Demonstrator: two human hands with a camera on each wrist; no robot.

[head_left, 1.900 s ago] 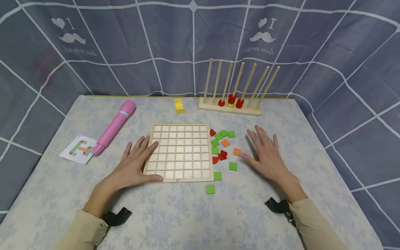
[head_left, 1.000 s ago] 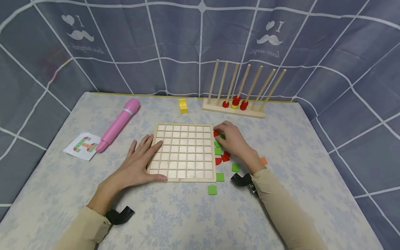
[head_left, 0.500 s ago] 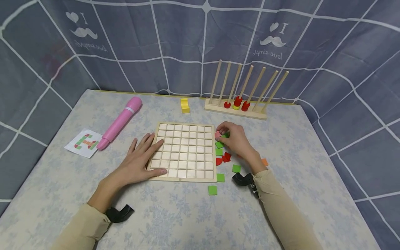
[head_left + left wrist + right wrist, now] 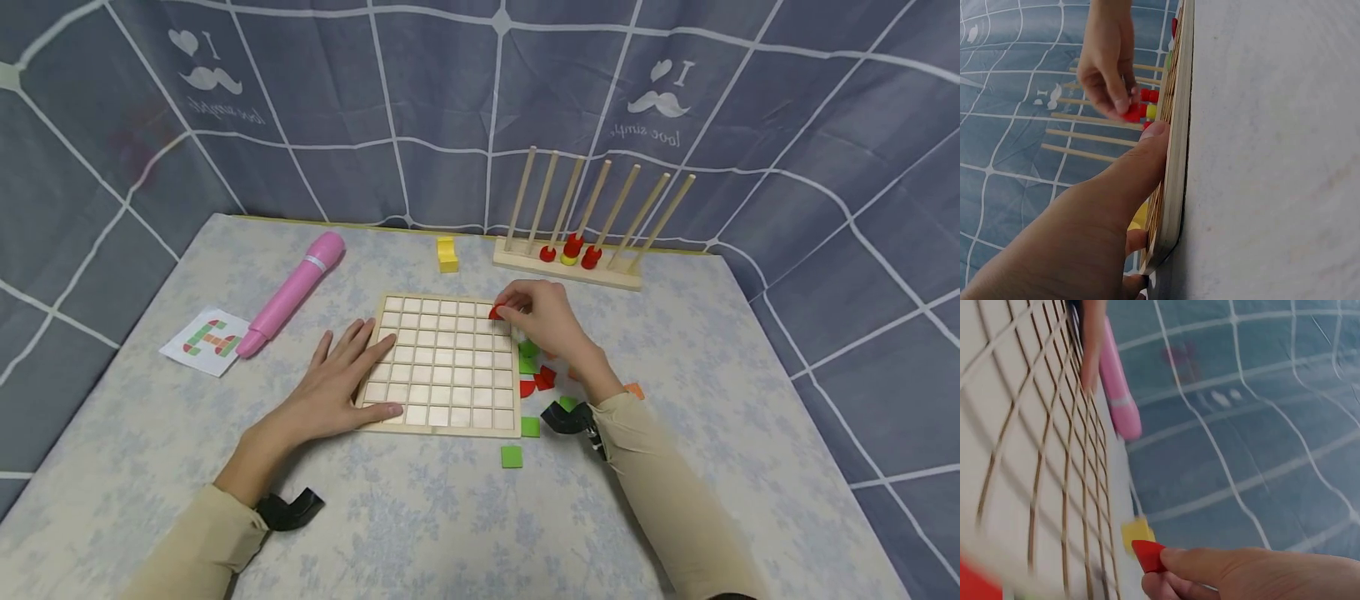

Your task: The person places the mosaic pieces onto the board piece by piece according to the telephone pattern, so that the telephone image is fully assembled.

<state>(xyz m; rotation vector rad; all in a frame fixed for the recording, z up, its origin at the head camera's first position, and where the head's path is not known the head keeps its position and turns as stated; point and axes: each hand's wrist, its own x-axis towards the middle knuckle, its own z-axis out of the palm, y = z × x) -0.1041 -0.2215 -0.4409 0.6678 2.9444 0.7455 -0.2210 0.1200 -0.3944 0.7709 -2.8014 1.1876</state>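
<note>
My right hand (image 4: 546, 317) pinches a red quarter-round tile (image 4: 496, 312) between thumb and fingers, over the far right corner of the wooden grid board (image 4: 442, 432). In the right wrist view the red tile (image 4: 1149, 555) stands out past the thumb tip. Spread flat, my left hand (image 4: 330, 387) rests on the board's left edge, its thumb along the near left corner. Beside the board's right edge lie loose green tiles (image 4: 512, 457), red tiles (image 4: 545, 378) and orange tiles (image 4: 634, 390), some hidden by the right hand and forearm.
A card with a coloured tile pattern (image 4: 206, 342) lies at the left, partly under a pink microphone-shaped object (image 4: 291, 293). Behind the board are a small yellow block (image 4: 447, 255) and a wooden peg stand (image 4: 567, 268) with red and yellow beads. A grid-patterned curtain (image 4: 420, 108) hangs behind.
My right hand came in from the right, picked up a red tile beside the board and carried it left over the board's corner. The left hand stays on the board.
</note>
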